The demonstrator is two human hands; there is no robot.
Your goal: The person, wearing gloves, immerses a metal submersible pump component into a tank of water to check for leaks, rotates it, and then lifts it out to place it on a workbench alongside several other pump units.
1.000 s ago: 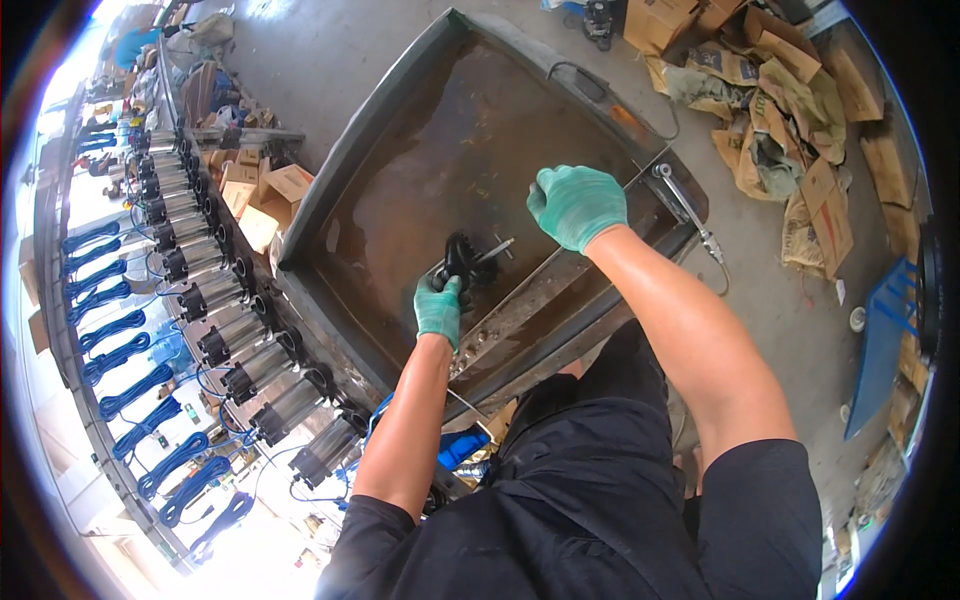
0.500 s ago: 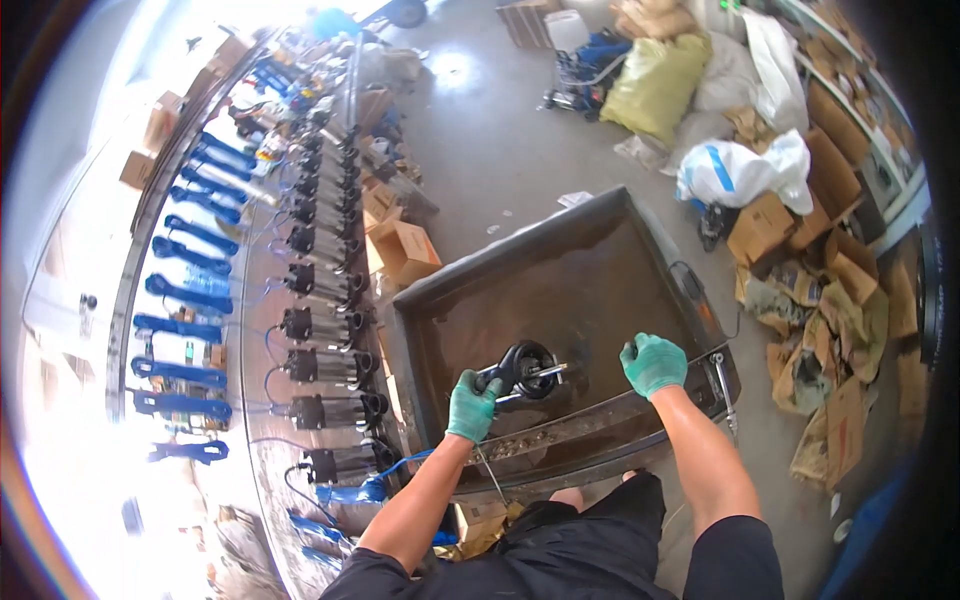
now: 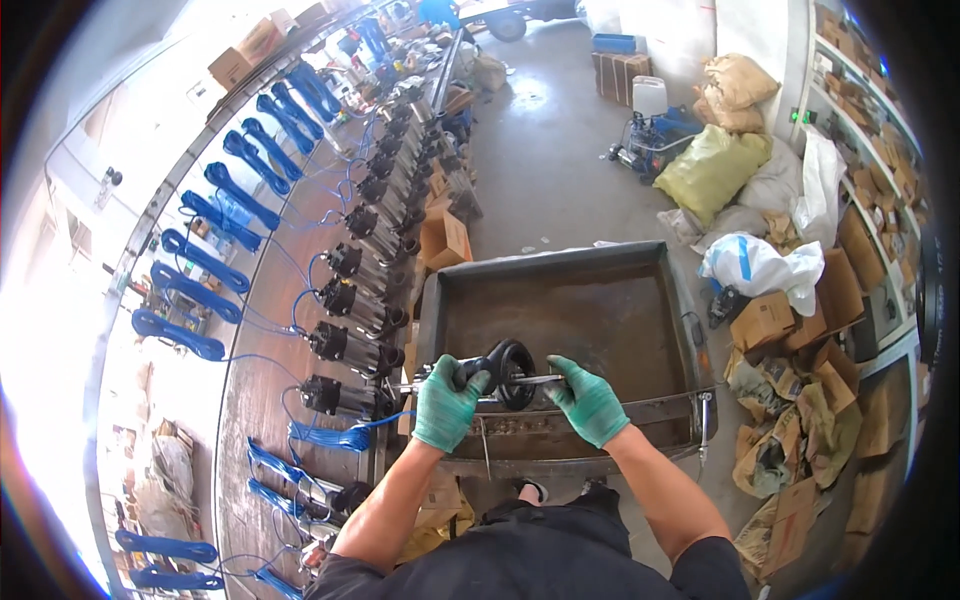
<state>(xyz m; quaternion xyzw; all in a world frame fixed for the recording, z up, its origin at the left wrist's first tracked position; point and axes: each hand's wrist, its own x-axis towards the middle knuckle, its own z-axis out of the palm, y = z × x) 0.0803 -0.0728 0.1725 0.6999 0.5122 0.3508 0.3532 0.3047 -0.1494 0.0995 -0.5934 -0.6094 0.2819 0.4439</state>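
Both my hands wear green gloves. My left hand [image 3: 448, 405] is wrapped round a black pump part [image 3: 511, 372], a round dark casing with silver rods running along it. My right hand [image 3: 588, 400] is closed at the end of a metal rod [image 3: 536, 380] that sticks out of the casing's right side. Thumb and fingers pinch its tip, as far as I can see. Below the part lies a large dark tub [image 3: 560, 312] with murky brown liquid. A metal bar [image 3: 575, 410] runs across its near side.
A long bench [image 3: 255, 400] on the left carries a row of silver and black pumps [image 3: 340, 342] with coiled blue cables [image 3: 205, 268]. Cardboard boxes [image 3: 768, 322], crumpled sacks and a yellow-green bag [image 3: 712, 172] crowd the right side. Shelves [image 3: 870, 130] stand beyond them.
My right hand has come left from over the tub's right side to the rod's end. The pump part has turned and is held more level. My view has swung left.
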